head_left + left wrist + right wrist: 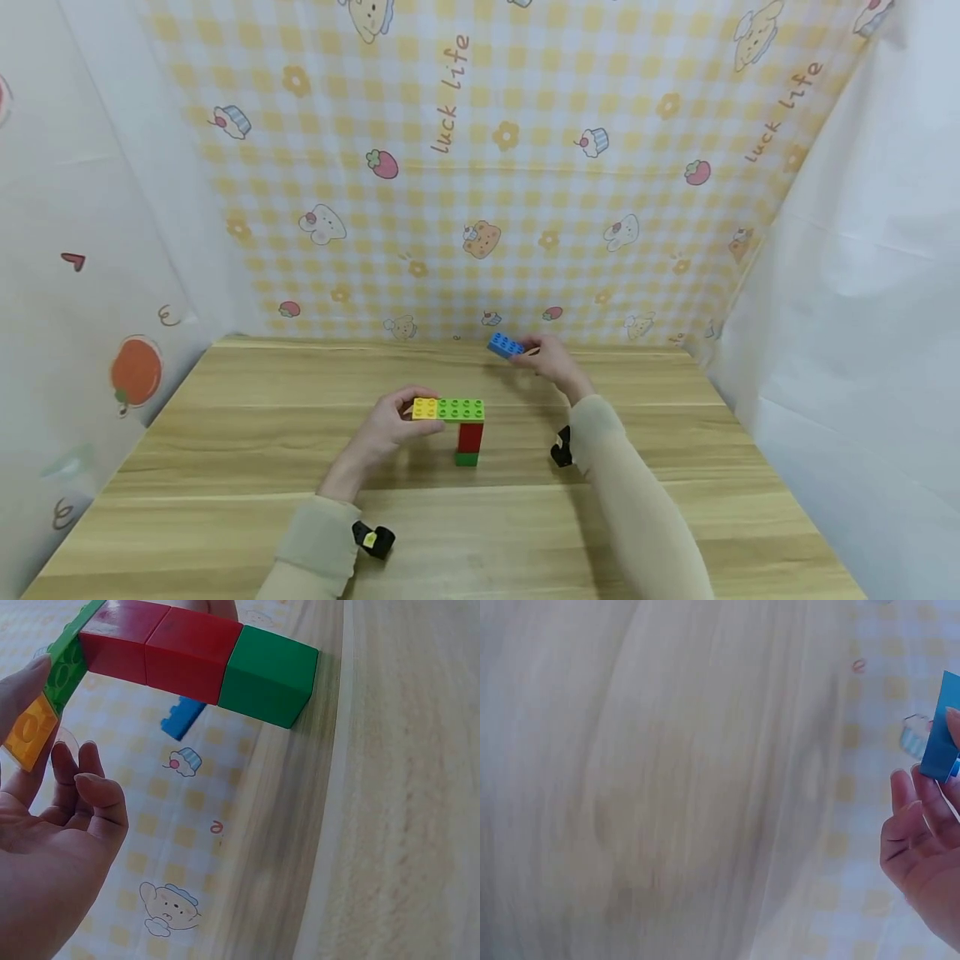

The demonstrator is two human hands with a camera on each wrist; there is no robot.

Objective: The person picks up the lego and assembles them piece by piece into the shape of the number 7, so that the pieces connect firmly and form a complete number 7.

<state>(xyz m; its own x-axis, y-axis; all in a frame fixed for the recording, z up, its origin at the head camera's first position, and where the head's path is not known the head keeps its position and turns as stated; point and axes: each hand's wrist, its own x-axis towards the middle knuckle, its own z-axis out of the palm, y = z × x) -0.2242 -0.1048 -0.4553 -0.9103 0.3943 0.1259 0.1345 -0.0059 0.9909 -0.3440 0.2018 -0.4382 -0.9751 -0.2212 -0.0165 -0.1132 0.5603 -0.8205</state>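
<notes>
Twice, backdrop [480, 179] reads "luck life"; right hand [553, 362] pinches blue brick [503, 344].

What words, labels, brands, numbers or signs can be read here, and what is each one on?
"luck life": on the checked cloth, upper middle.
"luck life": on the same cloth, upper right.
Letter fragments along the cloth's lower edge: too small to read surely.
Yellow patches on the black wrist devices: too small to read.
Blue brick, joined bricks: no readable lettering.
</notes>
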